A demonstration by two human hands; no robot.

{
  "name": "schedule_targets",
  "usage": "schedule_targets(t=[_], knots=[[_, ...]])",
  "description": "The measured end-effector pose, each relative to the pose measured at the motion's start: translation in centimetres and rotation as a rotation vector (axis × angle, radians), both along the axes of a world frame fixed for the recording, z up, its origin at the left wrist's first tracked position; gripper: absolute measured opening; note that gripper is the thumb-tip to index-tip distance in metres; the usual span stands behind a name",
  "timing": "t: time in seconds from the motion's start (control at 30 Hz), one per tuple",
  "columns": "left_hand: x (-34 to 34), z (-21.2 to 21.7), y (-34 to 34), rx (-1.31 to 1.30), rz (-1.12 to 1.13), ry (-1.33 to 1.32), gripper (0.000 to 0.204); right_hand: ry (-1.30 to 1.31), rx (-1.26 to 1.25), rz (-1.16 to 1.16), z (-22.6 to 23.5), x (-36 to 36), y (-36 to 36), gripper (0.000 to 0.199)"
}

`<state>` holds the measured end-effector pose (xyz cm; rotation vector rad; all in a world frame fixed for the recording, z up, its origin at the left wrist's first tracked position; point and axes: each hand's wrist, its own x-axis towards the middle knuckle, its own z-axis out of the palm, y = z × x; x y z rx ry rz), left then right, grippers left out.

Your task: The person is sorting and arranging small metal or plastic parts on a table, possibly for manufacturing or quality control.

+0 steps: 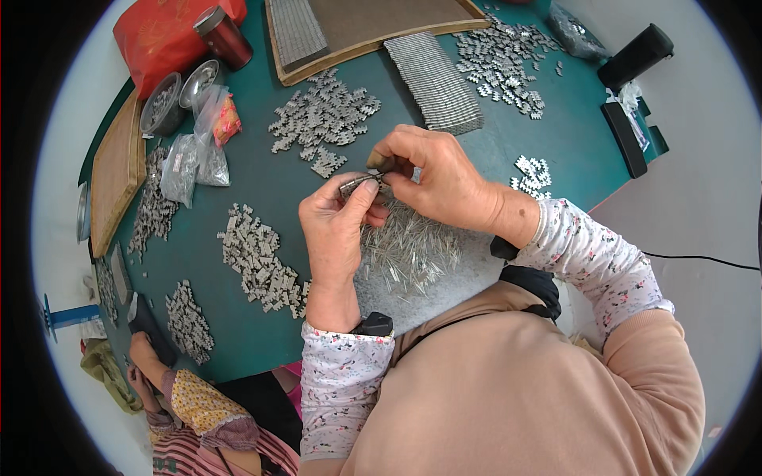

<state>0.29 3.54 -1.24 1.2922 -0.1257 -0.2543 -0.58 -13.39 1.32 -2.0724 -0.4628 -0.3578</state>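
A dark green table (262, 170) is seen from above, strewn with heaps of small grey metal parts. Just beyond the near edge, a pile of thin metal pins (409, 250) is spread out, and above it both hands are brought together. A small grey metal piece (355, 184) is pinched between the thumb and fingertips of the left hand (337, 230). The right hand (440, 178) is closed around a short dark tool (387, 164), whose tip is set against that piece. To the left of the hands, a loose pile of notched metal parts (262, 262) is laid out, and a similar cluster (321, 119) lies farther off. A long stack of aligned parts (435, 83) is placed far and slightly right, beside a flat wooden-framed tray (365, 28). At far left, clear plastic bags (194, 155) and a red bag (163, 32) are seen. Another person's hand (143, 357) rests at the near left edge.
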Motion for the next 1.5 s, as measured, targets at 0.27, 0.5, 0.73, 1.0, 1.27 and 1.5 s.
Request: schedule_targets(t=[0.27,0.5,0.73,1.0,1.27,1.5], knots=[[-0.2,0.4,0.1,0.095,-0.009,-0.020,0.012,-0.048,-0.062,-0.047,0.1,-0.3,0.5,0.020],[0.8,0.0,1.4,-0.094,0.084,0.063,0.012,-0.082,-0.265,0.044,-0.5,1.8,-1.5,0.019],[1.1,0.2,1.8,-0.161,0.074,0.120,0.013,-0.141,-0.648,0.094,-1.3,2.8,-0.9,0.012],[1.1,-0.5,2.0,-0.094,0.040,0.102,0.014,-0.136,-0.509,-0.074,1.0,3.1,-2.4,0.015],[0.4,-0.2,0.8,-0.050,-0.054,0.095,0.015,0.045,-0.490,0.048,-0.5,-2.8,-4.4,0.007],[0.2,0.0,0.1,0.030,-0.100,0.080,0.015,-0.092,-0.577,0.093,-1.6,-2.7,-3.7,0.007]])
